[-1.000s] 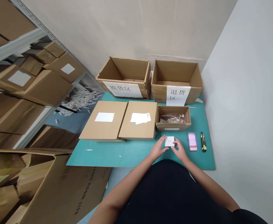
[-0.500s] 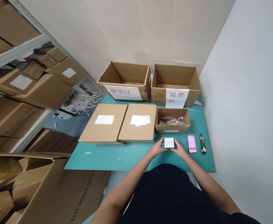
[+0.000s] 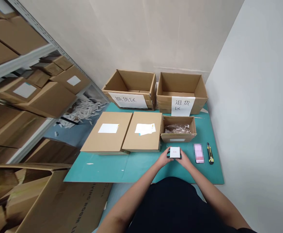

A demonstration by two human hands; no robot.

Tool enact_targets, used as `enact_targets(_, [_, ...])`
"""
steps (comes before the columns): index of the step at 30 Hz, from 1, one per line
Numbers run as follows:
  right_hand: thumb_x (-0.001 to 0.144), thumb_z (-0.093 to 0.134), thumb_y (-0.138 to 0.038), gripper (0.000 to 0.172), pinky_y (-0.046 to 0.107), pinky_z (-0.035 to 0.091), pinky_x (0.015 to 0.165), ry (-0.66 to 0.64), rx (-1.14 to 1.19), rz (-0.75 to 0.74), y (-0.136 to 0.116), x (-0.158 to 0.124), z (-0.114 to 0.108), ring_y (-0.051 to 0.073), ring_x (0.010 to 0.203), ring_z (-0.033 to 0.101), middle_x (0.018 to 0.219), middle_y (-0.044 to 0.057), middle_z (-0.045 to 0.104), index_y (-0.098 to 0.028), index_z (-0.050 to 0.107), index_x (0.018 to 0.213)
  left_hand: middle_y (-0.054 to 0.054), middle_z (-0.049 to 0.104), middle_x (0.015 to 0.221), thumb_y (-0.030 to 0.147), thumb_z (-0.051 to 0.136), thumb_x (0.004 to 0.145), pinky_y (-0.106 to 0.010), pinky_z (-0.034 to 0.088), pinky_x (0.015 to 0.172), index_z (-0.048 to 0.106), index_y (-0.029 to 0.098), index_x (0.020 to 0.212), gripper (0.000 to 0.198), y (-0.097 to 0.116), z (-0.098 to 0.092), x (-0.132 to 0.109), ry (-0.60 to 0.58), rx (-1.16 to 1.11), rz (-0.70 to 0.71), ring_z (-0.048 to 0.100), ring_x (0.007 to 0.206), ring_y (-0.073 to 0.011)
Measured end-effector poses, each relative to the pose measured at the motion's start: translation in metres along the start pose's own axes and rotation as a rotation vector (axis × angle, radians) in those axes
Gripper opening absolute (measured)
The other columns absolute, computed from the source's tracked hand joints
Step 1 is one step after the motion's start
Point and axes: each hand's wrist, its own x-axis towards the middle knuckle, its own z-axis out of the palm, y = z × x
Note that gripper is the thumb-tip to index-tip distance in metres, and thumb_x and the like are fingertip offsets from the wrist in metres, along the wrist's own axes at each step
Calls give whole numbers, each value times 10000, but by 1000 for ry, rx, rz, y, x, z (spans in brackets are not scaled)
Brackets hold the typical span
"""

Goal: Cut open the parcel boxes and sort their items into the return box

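Note:
Between my two hands is a small white box (image 3: pixel 174 152) with faint print on its top face and a dark lower edge. My left hand (image 3: pixel 164 158) is closed on its left side, and my right hand (image 3: pixel 184 159) grips the right side. Just beyond it stands a small open carton (image 3: pixel 178 138) with clear plastic wrapping (image 3: pixel 179 128) inside. To the right of my right hand lies a phone (image 3: pixel 198 153) with a blurred pink screen. A yellow and black utility knife (image 3: pixel 210 153) lies beside the phone.
Two closed cardboard boxes (image 3: pixel 112 142) with white labels stand left on the green table (image 3: pixel 95 168). Behind are two open cartons with paper signs, one left (image 3: pixel 131 100) and one right (image 3: pixel 183 105). Shelves of boxes (image 3: pixel 51 97) and a large carton (image 3: pixel 78 200) flank the left side.
The view has tipped slightly, so the table and boxes appear lower. The white box stays between both hands, its top face now turned more toward me.

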Motion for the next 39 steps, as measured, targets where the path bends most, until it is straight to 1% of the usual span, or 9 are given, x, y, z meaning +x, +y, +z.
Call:
enact_targets(3, [634, 740, -151, 778, 579, 475, 1039, -7, -4, 8, -4, 0, -2, 343, 1247, 617, 1370, 137, 635, -241, 544, 1382, -141, 622, 1363, 40, 766, 633, -424, 592, 909, 447, 233, 1410, 862, 4, 0, -1, 4, 40, 0, 571, 1302, -313])
enact_targets(7, [633, 762, -160, 769, 571, 524, 979, -8, 39, 14, -13, -6, -6, 343, 1192, 654, 1319, 130, 673, -250, 555, 1369, -155, 588, 1400, 31, 768, 622, -407, 597, 894, 470, 224, 1397, 853, 10, -2, -7, 15, 62, 24, 571, 1297, -314])
enact_targets(13, [644, 749, -133, 794, 519, 567, 934, -32, 93, 13, -34, -18, -15, 331, 1210, 645, 1342, 133, 660, -259, 533, 1398, -131, 581, 1413, 76, 780, 640, -420, 598, 901, 470, 254, 1414, 853, 23, -5, -19, 14, 88, 65, 570, 1294, -312])
enact_targets(18, [646, 746, -130, 790, 512, 579, 918, -37, 118, 0, -47, -23, -20, 333, 1207, 647, 1353, 133, 654, -261, 535, 1396, -152, 571, 1422, 106, 798, 635, -436, 602, 888, 454, 251, 1428, 877, 28, -4, -22, 22, 93, 71, 581, 1279, -328])
enact_targets(25, [627, 774, -148, 813, 497, 604, 874, -36, 166, -19, -55, -30, -27, 327, 1191, 655, 1332, 117, 665, -285, 537, 1392, -143, 565, 1424, 156, 820, 647, -438, 580, 953, 485, 248, 1408, 836, 39, -1, -30, 36, 93, 97, 524, 1350, -328])
enact_targets(28, [656, 781, -169, 828, 499, 597, 905, -74, 179, -48, -68, -35, -37, 313, 1223, 637, 1357, 102, 648, -314, 507, 1424, -121, 590, 1398, 174, 822, 650, -437, 585, 951, 488, 262, 1399, 825, 54, 0, -35, 32, 104, 112, 539, 1336, -318])
enact_targets(32, [707, 779, -207, 831, 504, 566, 979, -114, 160, -68, -91, -39, -56, 310, 1329, 556, 1426, 99, 594, -327, 465, 1467, -111, 609, 1378, 207, 838, 647, -439, 584, 966, 489, 258, 1393, 826, 83, 2, -42, 49, 133, 128, 566, 1307, -308])
enact_targets(35, [734, 774, -228, 843, 512, 532, 1032, -143, 139, -82, -109, -41, -71, 310, 1365, 520, 1464, 96, 560, -332, 430, 1496, -105, 612, 1378, 227, 831, 651, -431, 588, 966, 494, 255, 1395, 817, 108, 3, -46, 59, 156, 142, 581, 1289, -305])
enact_targets(39, [790, 746, -255, 862, 529, 506, 1064, -173, 109, -159, -140, -44, -94, 315, 1398, 483, 1533, 65, 488, -387, 351, 1545, -103, 600, 1401, 268, 823, 667, -421, 592, 952, 509, 258, 1397, 795, 148, 2, -52, 73, 181, 168, 582, 1284, -318])
